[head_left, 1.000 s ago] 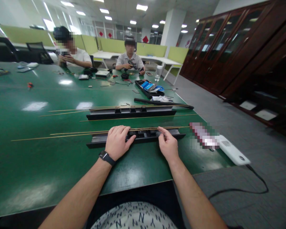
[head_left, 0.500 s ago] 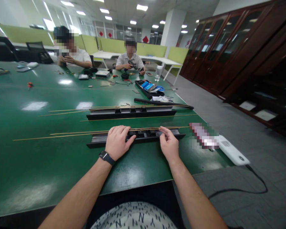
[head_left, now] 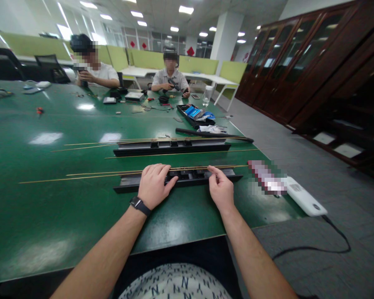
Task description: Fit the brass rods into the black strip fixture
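On the near edge of the green table (head_left: 50, 216), the left hand (head_left: 154, 185) stays pressed flat on the near black track (head_left: 187, 177). The right hand (head_left: 220, 189), fingertips pinching the thin brass rod (head_left: 81, 177) along the track's far edge, has barely shifted.

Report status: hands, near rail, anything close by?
Left hand flat on near black rail. Right hand pinching its right part. Brass rods alongside; second rail beyond.

1. The person's white shirt (head_left: 174, 286) carried a repeated dark "NY" monogram.
2. Red signs (head_left: 190, 51) on the far glass were too small to read.
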A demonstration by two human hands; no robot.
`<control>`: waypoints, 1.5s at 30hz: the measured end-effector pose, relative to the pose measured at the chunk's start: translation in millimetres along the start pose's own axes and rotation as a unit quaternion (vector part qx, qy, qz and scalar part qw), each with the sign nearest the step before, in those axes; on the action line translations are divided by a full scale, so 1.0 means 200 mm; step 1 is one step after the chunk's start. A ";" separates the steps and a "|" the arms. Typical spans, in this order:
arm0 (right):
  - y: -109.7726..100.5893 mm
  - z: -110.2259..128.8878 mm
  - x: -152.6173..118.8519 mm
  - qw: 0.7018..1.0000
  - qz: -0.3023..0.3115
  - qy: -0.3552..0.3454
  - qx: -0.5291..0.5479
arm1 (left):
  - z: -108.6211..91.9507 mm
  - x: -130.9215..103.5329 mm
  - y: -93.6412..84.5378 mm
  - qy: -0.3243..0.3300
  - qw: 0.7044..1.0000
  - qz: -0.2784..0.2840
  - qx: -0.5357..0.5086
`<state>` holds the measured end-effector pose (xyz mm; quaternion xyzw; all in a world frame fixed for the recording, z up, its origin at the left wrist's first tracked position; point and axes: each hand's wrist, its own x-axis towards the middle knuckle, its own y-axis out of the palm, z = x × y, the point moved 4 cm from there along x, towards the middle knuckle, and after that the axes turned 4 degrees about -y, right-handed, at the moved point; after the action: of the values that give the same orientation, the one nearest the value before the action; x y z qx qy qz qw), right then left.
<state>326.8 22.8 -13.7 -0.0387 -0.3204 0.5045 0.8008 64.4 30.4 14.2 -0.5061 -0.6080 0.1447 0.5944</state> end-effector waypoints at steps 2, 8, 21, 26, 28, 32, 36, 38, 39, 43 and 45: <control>0.00 -0.01 0.00 1.000 -0.007 0.000 -0.002 | 0.00 0.00 0.00 0.001 1.000 0.000 -0.002; -0.01 -0.01 0.00 1.000 -0.017 0.006 0.003 | 0.00 0.00 0.00 0.005 1.000 -0.002 0.002; 0.00 0.02 -0.01 1.000 0.017 0.008 -0.011 | -0.01 0.00 0.00 0.003 1.000 0.001 0.004; -0.01 0.01 0.00 1.000 0.007 0.013 -0.023 | -0.01 0.00 0.00 0.004 1.000 -0.002 0.005; -0.01 0.01 0.00 1.000 -0.001 0.017 -0.024 | -0.01 0.00 0.00 0.004 1.000 -0.004 0.006; -0.01 0.00 0.00 0.999 -0.015 0.023 -0.019 | 0.00 0.00 0.00 0.005 1.000 -0.005 0.003; -0.01 -0.01 0.00 1.000 -0.013 0.011 0.003 | 0.00 0.00 0.00 0.006 1.000 -0.005 0.002; 0.00 -0.01 0.00 1.000 -0.013 0.009 0.014 | 0.00 0.00 0.00 0.007 1.000 -0.004 0.006; 0.00 -0.01 0.00 1.000 -0.014 0.008 0.018 | 0.00 0.00 0.00 0.008 1.000 -0.004 0.008; 0.00 0.00 0.00 1.000 -0.003 0.004 0.019 | 0.00 0.00 0.00 0.010 1.000 -0.006 0.006; 0.00 0.01 0.00 1.000 0.001 0.006 0.014 | 0.00 0.00 0.00 0.011 1.000 -0.008 0.002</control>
<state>325.8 22.3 -13.0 -0.0310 -0.3090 0.5093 0.8026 64.6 30.0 14.5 -0.5011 -0.6055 0.1360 0.6032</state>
